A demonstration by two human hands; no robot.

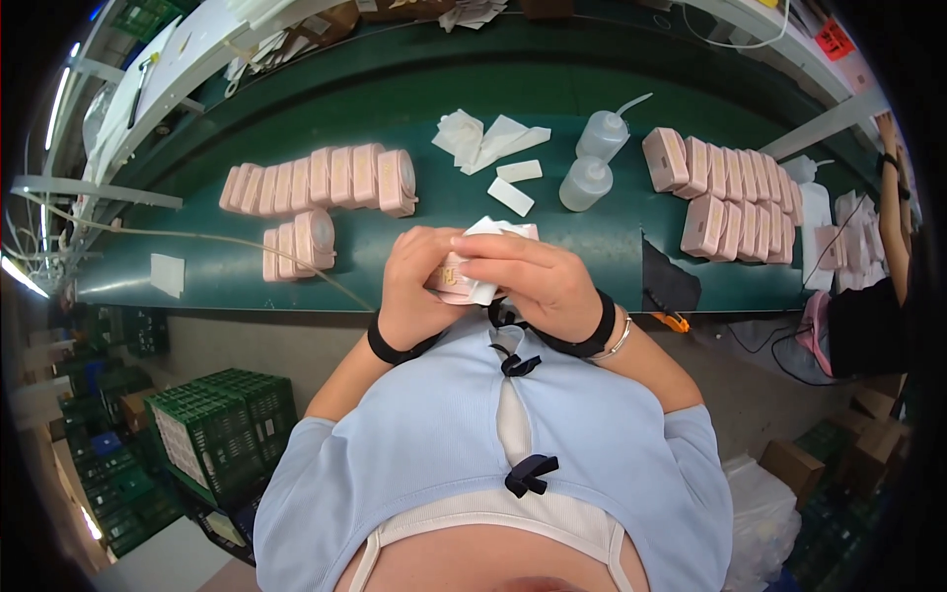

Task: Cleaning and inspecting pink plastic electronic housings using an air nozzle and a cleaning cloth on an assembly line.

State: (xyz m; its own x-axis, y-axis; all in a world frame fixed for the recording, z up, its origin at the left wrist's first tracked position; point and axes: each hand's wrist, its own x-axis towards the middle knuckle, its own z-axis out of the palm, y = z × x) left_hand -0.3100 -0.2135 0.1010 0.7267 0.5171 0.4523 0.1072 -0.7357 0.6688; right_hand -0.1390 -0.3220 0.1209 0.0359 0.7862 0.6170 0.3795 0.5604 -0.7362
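Observation:
Close to my body, my left hand is closed round a small pink plastic case with gold-coloured marks on its face. My right hand pinches a folded white wiping cloth and presses it against that case. The fingers of both hands cover much of the case, so its full shape is hidden. Beyond the hands lie two small white blocks. Two translucent squeeze bottles stand to the right of these, one with a bent spout. Crumpled white cloths lie farther back.
Rows of similar pink cases stand at left and right on the green work surface. An orange cutter sits at the front edge beside a black sheet. A thin hose crosses at left. Another person's arm shows far right.

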